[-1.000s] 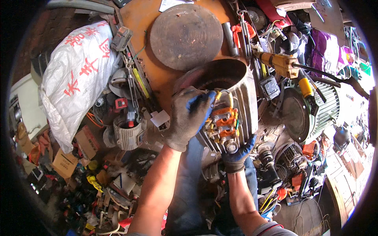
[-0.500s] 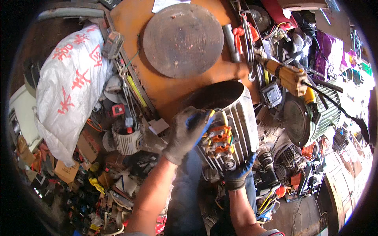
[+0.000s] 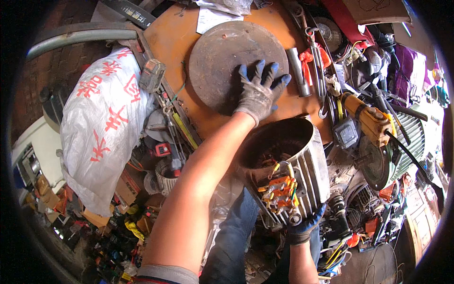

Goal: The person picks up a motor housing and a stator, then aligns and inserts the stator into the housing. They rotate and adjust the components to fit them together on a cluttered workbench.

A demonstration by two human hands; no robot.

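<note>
My left hand (image 3: 261,92) lies with its gloved fingers spread on a round dark plate (image 3: 215,61), which rests on the orange tabletop (image 3: 172,35). Nothing is in that hand. In front of the plate, a finned grey motor housing (image 3: 314,173) leans tilted with its round open end upward. An orange terminal block (image 3: 280,191) with several coloured wires sits on its near side. My right hand (image 3: 305,228), gloved in grey and blue, grips the housing's lower edge; part of its fingers is hidden behind the fins.
Right of the plate lie a metal tube (image 3: 299,73) and a long hook tool (image 3: 318,66). A yellow-handled tool (image 3: 366,120) and a green finned motor (image 3: 409,137) stand further right. At left is a white sack (image 3: 101,128). Motor parts and scrap crowd the floor.
My left hand has left the terminal block's wires and reached forward onto the round plate, its fingers spreading. My right hand keeps its hold on the housing. The whole view has shifted somewhat.
</note>
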